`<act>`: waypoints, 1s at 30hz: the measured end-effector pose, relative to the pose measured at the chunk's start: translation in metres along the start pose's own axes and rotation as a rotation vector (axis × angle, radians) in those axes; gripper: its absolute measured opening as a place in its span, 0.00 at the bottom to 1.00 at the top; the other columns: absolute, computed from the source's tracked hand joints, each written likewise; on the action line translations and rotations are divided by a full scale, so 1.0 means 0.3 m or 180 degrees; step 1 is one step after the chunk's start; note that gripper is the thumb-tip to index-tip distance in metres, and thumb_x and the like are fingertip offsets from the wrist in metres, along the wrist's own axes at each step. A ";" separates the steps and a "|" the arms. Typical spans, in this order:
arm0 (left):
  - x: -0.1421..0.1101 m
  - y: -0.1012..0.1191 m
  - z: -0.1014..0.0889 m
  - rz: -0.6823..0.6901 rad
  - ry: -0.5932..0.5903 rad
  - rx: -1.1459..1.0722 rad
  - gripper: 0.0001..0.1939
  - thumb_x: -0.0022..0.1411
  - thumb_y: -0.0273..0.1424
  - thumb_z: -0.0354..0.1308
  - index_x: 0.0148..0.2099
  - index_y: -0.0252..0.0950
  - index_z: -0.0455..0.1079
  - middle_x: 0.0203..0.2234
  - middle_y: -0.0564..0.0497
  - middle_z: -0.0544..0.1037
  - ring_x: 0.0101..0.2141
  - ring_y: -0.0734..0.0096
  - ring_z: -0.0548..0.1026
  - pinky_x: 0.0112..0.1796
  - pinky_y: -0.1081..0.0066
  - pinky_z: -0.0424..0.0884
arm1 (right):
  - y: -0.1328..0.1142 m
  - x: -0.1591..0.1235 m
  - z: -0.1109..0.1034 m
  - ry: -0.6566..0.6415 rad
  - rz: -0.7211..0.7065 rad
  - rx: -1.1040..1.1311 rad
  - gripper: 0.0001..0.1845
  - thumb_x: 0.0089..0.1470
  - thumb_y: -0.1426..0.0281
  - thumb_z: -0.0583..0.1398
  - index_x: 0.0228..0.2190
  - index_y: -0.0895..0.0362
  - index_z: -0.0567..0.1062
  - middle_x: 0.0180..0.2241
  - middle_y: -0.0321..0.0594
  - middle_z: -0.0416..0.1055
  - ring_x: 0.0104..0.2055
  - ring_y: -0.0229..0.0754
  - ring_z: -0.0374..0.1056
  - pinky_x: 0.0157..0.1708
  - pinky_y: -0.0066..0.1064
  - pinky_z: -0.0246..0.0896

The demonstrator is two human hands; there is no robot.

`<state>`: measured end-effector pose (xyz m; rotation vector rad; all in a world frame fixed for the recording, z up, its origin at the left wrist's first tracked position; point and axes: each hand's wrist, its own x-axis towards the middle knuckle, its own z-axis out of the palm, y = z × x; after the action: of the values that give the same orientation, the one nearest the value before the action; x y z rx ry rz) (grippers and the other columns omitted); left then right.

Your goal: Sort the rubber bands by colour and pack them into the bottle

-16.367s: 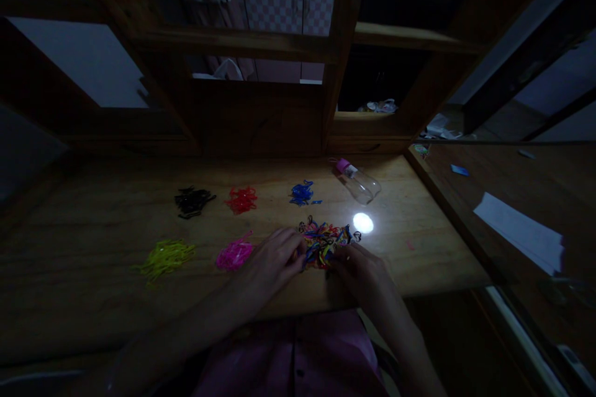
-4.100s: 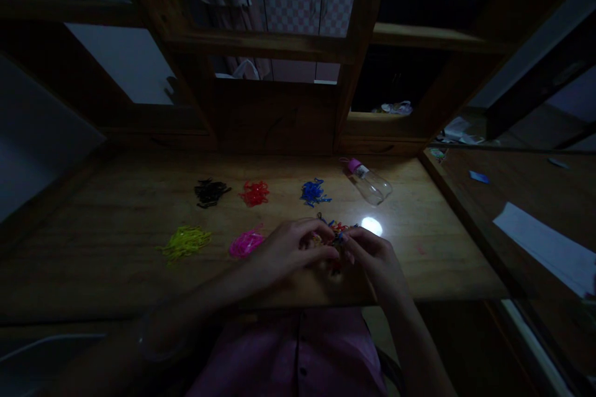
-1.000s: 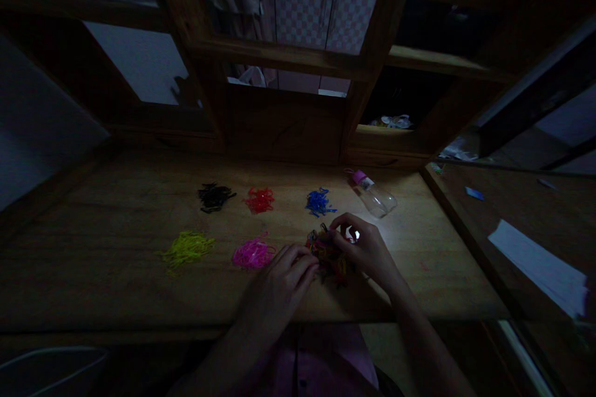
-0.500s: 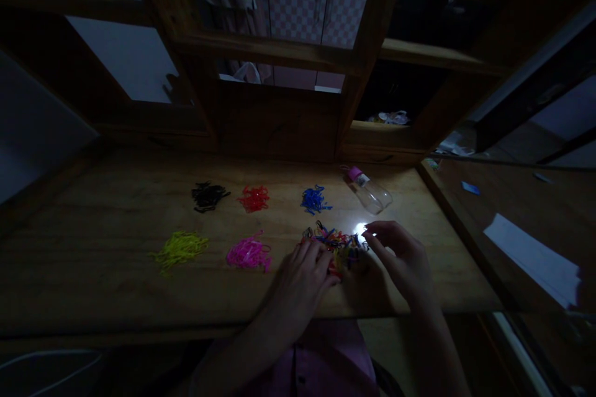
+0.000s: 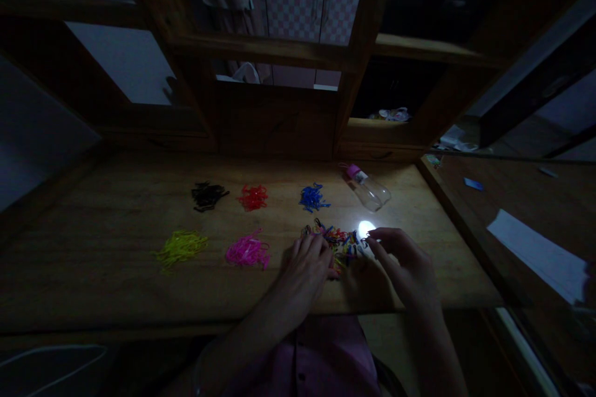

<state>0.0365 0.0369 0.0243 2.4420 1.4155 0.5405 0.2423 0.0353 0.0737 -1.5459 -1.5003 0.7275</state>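
Small loops that look like rubber bands lie in a mixed-colour pile (image 5: 342, 237) before me. My left hand (image 5: 308, 260) rests on the pile's left side, fingers laid over the bands and thumb apart; the fingertips are partly hidden. My right hand (image 5: 403, 257) is at the right edge of the pile, thumb and forefinger pinched on a thin dark rubber band (image 5: 367, 237). Beyond the mixed pile is a blue pile (image 5: 313, 197). To the left are a pink pile (image 5: 246, 252), a red pile (image 5: 254, 197), a black pile (image 5: 208, 196) and a yellow pile (image 5: 181, 248).
A clear bottle with a pink cap (image 5: 370, 191) lies behind my right hand. A bright light spot (image 5: 365, 229) shows by my right fingertips. Wooden shelving (image 5: 274, 118) rises behind the table (image 5: 139, 211). White paper (image 5: 540, 254) lies on the right-hand surface.
My right hand has shifted slightly right and down, showing a dark band at its fingertips. My left hand stays on the pile, moved only a little. The view has shifted slightly.
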 end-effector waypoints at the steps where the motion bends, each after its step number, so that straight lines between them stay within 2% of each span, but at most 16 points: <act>1: 0.002 -0.002 -0.003 -0.0002 0.0005 0.0006 0.09 0.60 0.34 0.64 0.40 0.37 0.68 0.43 0.49 0.72 0.46 0.57 0.66 0.46 0.59 0.62 | -0.003 -0.007 -0.001 0.0007 -0.0009 0.0000 0.10 0.56 0.61 0.64 0.37 0.53 0.76 0.35 0.40 0.76 0.36 0.43 0.73 0.36 0.32 0.67; 6: 0.016 -0.007 -0.066 -0.0157 0.0056 -0.0172 0.06 0.63 0.33 0.61 0.38 0.37 0.68 0.41 0.49 0.73 0.44 0.58 0.68 0.44 0.60 0.62 | -0.031 -0.047 0.010 -0.0135 0.0063 0.0339 0.08 0.57 0.63 0.63 0.38 0.53 0.75 0.35 0.38 0.76 0.35 0.42 0.74 0.35 0.30 0.68; 10: 0.029 -0.008 -0.135 -0.0436 0.0209 -0.0757 0.03 0.64 0.31 0.60 0.37 0.39 0.68 0.37 0.52 0.75 0.42 0.62 0.71 0.44 0.63 0.64 | -0.044 -0.067 0.028 -0.0272 0.0173 0.0518 0.08 0.58 0.64 0.62 0.38 0.54 0.75 0.36 0.39 0.77 0.35 0.42 0.75 0.35 0.30 0.68; 13: 0.032 -0.019 -0.163 -0.0702 0.0280 -0.1246 0.03 0.63 0.29 0.61 0.36 0.39 0.70 0.35 0.54 0.77 0.40 0.66 0.73 0.42 0.68 0.67 | -0.047 -0.070 0.044 -0.0272 0.0151 0.0544 0.07 0.57 0.64 0.62 0.37 0.54 0.75 0.34 0.38 0.77 0.34 0.42 0.76 0.35 0.30 0.68; 16: 0.028 -0.038 -0.167 -0.0780 0.0379 -0.1427 0.02 0.64 0.29 0.59 0.37 0.40 0.71 0.35 0.55 0.78 0.38 0.68 0.75 0.40 0.70 0.69 | -0.052 -0.072 0.066 -0.0357 0.0177 0.0582 0.07 0.57 0.64 0.62 0.37 0.54 0.76 0.33 0.38 0.78 0.34 0.42 0.76 0.33 0.29 0.68; 22: 0.021 -0.069 -0.152 -0.0689 0.0521 -0.1356 0.04 0.65 0.30 0.57 0.37 0.40 0.72 0.35 0.54 0.78 0.37 0.68 0.76 0.40 0.69 0.71 | -0.060 -0.072 0.117 -0.0488 0.0201 0.0683 0.08 0.57 0.64 0.62 0.37 0.54 0.76 0.35 0.40 0.78 0.34 0.44 0.76 0.31 0.29 0.69; 30: 0.011 -0.086 -0.185 -0.0721 0.0726 -0.1217 0.04 0.64 0.32 0.58 0.37 0.39 0.73 0.34 0.53 0.79 0.37 0.68 0.77 0.39 0.70 0.71 | -0.031 -0.056 0.109 -0.0097 0.0132 0.0631 0.06 0.57 0.65 0.63 0.35 0.54 0.77 0.32 0.38 0.78 0.34 0.43 0.76 0.33 0.30 0.69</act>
<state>-0.0067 0.0547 0.0642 1.9423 1.4865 0.9587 0.2078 0.0236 0.0636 -1.4250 -1.3771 0.8995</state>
